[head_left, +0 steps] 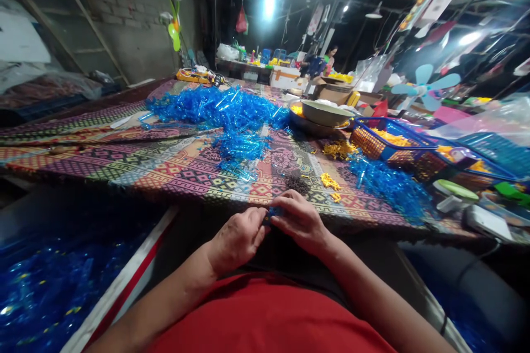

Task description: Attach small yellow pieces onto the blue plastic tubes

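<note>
My left hand (pixel 242 231) and my right hand (pixel 298 220) meet in front of my body, at the near edge of the table. Between their fingertips is a small translucent blue plastic piece (pixel 272 214), mostly covered by the fingers. Both hands look closed in a pinch on it. Just beyond them on the cloth lie a little heap of tiny dark parts (pixel 297 183) and some small yellow parts (pixel 330 181). A large pile of clear blue plastic pieces (pixel 223 107) spreads across the middle of the table, with a smaller blue pile (pixel 391 187) to the right.
A patterned cloth (pixel 174 171) covers the table. Blue baskets (pixel 389 143) with yellow parts and a metal bowl (pixel 325 113) stand on the right, near a light-blue fan (pixel 424 88). Blue pieces (pixel 41 292) fill a container at lower left. Another person (pixel 331 58) is far back.
</note>
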The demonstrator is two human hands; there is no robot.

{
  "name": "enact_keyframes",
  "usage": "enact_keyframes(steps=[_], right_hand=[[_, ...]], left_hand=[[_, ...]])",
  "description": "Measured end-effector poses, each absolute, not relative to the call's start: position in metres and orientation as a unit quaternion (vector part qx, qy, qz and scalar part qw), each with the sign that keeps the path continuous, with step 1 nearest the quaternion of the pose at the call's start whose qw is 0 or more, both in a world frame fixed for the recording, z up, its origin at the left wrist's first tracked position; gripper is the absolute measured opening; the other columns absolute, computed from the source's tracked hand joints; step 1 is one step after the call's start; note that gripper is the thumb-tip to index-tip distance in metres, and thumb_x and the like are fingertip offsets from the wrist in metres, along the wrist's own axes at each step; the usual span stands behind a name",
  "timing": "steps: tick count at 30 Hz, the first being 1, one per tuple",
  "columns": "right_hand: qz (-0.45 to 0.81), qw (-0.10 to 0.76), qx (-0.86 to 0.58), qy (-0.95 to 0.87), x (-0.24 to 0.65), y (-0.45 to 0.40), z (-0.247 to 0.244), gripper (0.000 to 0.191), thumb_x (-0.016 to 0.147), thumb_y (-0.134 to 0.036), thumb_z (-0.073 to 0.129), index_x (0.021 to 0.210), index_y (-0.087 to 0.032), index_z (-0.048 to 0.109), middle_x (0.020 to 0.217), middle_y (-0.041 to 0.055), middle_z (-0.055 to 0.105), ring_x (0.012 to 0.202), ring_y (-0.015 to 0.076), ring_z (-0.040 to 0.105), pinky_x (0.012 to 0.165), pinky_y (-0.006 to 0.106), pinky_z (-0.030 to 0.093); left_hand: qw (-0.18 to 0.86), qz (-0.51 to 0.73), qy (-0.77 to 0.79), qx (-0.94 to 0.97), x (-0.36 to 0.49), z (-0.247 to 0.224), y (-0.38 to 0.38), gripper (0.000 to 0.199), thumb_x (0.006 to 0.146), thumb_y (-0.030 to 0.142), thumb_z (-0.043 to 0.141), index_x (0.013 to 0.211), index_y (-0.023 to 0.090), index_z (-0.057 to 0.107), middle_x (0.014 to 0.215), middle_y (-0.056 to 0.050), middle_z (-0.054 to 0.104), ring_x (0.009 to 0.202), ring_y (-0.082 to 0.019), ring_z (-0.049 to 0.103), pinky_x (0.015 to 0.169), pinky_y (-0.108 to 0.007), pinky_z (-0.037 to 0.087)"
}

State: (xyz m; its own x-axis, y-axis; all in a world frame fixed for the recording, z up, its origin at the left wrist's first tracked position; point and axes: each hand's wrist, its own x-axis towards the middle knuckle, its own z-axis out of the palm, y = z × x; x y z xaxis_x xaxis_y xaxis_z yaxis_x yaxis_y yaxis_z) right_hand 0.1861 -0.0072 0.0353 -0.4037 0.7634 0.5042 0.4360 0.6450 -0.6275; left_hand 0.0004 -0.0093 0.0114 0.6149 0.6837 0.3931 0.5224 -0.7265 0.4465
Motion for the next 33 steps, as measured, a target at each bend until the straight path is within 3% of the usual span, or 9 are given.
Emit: enact_keyframes(steps=[6,9,11,13,17,19,22,26,33], right_hand=[[0.276,0.437,-0.403,-0.755,0.198,0.001,0.015,0.026,0.085,-0.030,0.054,0.110,-0.024,0.056,0.097,0.0053,0.050,0.069,0.0116,0.056,0.057,0.026,0.050],[0.183,0.409,-0.397,-0.801,0.205,0.006,0.014,0.032,0.083,-0.030,0.057,0.115,-0.026,0.055,0.117,0.0096,0.047,0.096,0.0194,0.056,0.073,0.033,0.052],[0.066,0.361,-0.390,-0.844,0.206,0.008,0.020,0.036,0.080,-0.031,0.062,0.115,-0.028,0.057,0.128,0.0107,0.044,0.117,0.0270,0.045,0.087,0.043,0.046],[-0.012,0.303,-0.374,-0.877,0.204,0.009,0.027,0.036,0.078,-0.030,0.065,0.114,-0.028,0.058,0.121,0.0101,0.054,0.119,0.0298,0.042,0.092,0.050,0.041],[0.005,0.352,-0.320,-0.880,0.196,0.010,0.034,0.029,0.081,-0.028,0.061,0.110,-0.023,0.060,0.092,0.0074,0.067,0.097,0.0235,0.056,0.084,0.042,0.047],[0.050,0.427,-0.318,-0.845,0.192,0.009,0.031,0.027,0.082,-0.026,0.060,0.109,-0.023,0.060,0.093,0.0073,0.067,0.093,0.0217,0.058,0.080,0.039,0.049],[0.103,0.488,-0.331,-0.801,0.186,0.005,0.020,0.025,0.083,-0.025,0.059,0.108,-0.024,0.061,0.093,0.0065,0.066,0.093,0.0213,0.059,0.080,0.038,0.050],[0.121,0.494,-0.328,-0.796,0.183,-0.002,0.017,0.026,0.085,-0.021,0.056,0.110,-0.023,0.061,0.103,0.0080,0.062,0.100,0.0208,0.057,0.085,0.038,0.049],[0.050,0.493,-0.282,-0.822,0.180,-0.008,0.062,0.033,0.081,-0.022,0.061,0.114,-0.021,0.059,0.096,0.0087,0.060,0.089,0.0197,0.057,0.075,0.035,0.050]], left_hand=[[0.075,0.217,0.392,0.891,-0.016,0.008,-0.007,0.023,0.091,0.027,0.035,0.102,0.015,0.051,0.089,-0.008,0.061,0.080,-0.020,0.062,0.068,-0.032,0.051],[0.047,0.178,0.399,0.898,-0.024,0.010,-0.005,0.023,0.091,0.025,0.033,0.089,0.015,0.054,0.081,-0.007,0.061,0.073,-0.021,0.061,0.062,-0.033,0.050],[0.034,0.173,0.389,0.904,-0.024,0.012,-0.003,0.023,0.091,0.024,0.033,0.090,0.015,0.054,0.081,-0.007,0.061,0.072,-0.021,0.061,0.061,-0.033,0.050],[0.041,0.203,0.369,0.906,-0.020,0.016,-0.002,0.021,0.090,0.023,0.036,0.093,0.014,0.055,0.083,-0.008,0.062,0.075,-0.021,0.062,0.065,-0.033,0.050],[0.159,0.426,0.378,0.807,-0.006,0.023,-0.005,0.027,0.083,0.024,0.054,0.108,0.016,0.051,0.095,-0.008,0.063,0.084,-0.019,0.063,0.073,-0.031,0.051],[0.268,0.525,0.388,0.709,0.003,0.027,-0.009,0.035,0.080,0.027,0.060,0.111,0.017,0.049,0.099,-0.006,0.063,0.077,-0.015,0.063,0.067,-0.027,0.052],[0.341,0.561,0.362,0.661,0.013,0.033,-0.013,0.023,0.082,0.026,0.058,0.103,0.018,0.054,0.099,-0.005,0.063,0.074,-0.013,0.063,0.066,-0.026,0.052],[0.211,0.528,0.358,0.740,0.016,0.038,-0.012,0.011,0.082,0.021,0.055,0.092,0.016,0.058,0.091,-0.007,0.065,0.088,-0.018,0.061,0.081,-0.032,0.049],[0.105,0.451,0.310,0.831,0.019,0.038,-0.005,0.018,0.083,0.017,0.046,0.099,0.013,0.053,0.093,-0.012,0.064,0.088,-0.021,0.061,0.077,-0.034,0.050]])
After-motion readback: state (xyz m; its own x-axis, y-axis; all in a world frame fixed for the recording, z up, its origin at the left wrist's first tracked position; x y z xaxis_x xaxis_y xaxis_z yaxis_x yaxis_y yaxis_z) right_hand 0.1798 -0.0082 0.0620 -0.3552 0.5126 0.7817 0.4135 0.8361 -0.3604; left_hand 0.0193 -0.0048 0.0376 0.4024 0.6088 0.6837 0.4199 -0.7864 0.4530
